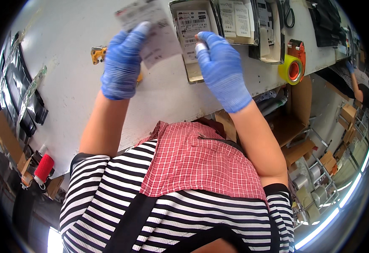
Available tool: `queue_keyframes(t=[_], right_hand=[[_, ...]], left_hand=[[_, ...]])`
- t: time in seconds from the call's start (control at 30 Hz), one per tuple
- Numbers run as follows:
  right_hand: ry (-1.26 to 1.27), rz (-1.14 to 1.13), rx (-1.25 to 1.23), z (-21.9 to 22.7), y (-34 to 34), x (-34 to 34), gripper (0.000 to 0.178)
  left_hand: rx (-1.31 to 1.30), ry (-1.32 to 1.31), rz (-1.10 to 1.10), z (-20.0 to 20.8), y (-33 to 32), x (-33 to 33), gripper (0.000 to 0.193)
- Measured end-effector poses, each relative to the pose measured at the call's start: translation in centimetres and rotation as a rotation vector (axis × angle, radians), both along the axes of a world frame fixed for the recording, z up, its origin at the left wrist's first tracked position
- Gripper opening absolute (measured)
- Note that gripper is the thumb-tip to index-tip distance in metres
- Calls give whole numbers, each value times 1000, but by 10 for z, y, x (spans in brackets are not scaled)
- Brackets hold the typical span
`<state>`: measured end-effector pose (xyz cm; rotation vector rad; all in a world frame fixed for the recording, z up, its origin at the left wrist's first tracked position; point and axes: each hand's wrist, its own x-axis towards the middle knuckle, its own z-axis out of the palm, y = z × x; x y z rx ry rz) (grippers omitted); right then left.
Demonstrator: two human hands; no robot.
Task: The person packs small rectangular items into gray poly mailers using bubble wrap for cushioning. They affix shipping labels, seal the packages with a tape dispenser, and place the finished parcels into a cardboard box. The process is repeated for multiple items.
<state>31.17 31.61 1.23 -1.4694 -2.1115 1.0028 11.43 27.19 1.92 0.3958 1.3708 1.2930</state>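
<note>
Left hand (122, 65) pinches paper (161, 39) while right hand (223, 67) curls.

A packing workshop, shown by a white worktable (163, 99) with open boxes (196, 76) of printed labels (190, 29), a yellow tape roll (284, 70), and cardboard cartons (348, 112) on metal shelving nearby.

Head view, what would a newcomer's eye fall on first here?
Likely the blue-gloved left hand holding blurred printed paper at upper centre, and the right hand at an open box. Next may come the bright yellow tape roll farther right and the red checked cloth below centre.
</note>
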Motion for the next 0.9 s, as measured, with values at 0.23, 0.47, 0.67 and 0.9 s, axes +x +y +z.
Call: queue_keyframes(t=[0.23, 0.47, 0.67, 0.9], right_hand=[[-532, 114, -55, -31, 8, -19, 42], [-493, 107, -123, -31, 11, -18, 32], [-375, 164, 80, -44, 3, -2, 25], [-337, 57, 17, -9, 9, 5, 18]], left_hand=[[-27, 56, 105, -3, -2, -22, 35], [-19, 31, 103, -7, -4, -22, 38], [-41, 46, 89, -9, -5, -24, 40], [-5, 31, 77, -15, -8, -26, 42]])
